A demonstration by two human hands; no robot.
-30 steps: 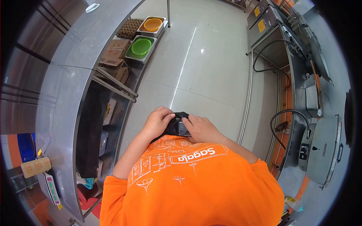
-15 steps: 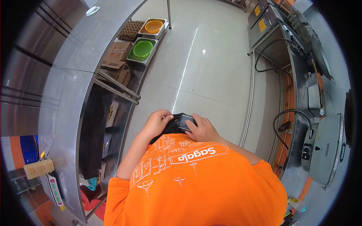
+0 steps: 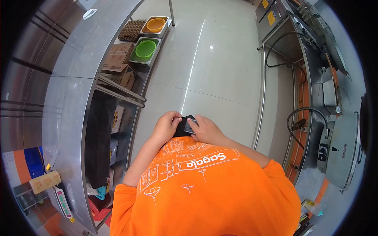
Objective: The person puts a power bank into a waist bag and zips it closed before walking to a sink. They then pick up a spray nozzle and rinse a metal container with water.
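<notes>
At the waist of the orange shirt [image 3: 212,188], both my hands are close together over a piece of black fabric [image 3: 181,129]. My left hand [image 3: 167,125] is closed, thumb and fingers pinching the fabric's upper edge. A small grey boxy device [image 3: 189,126] lies against the black material, and my right hand [image 3: 208,130] grips it with the thumb across its face. The device's exact kind cannot be made out, and its right side is hidden by my fingers.
A steel counter [image 3: 71,102] runs along my left, with a small scale [image 3: 63,202] near it. Its lower shelf carries cardboard boxes [image 3: 118,53], a green basket [image 3: 145,49] and an orange basket [image 3: 156,24]. On my right stand a grey lidded appliance [image 3: 340,153] and a black hose [image 3: 293,122].
My right hand has shifted slightly up and left, covering more of the grey device. My left hand still pinches the black fabric. The camera view has shifted slightly.
</notes>
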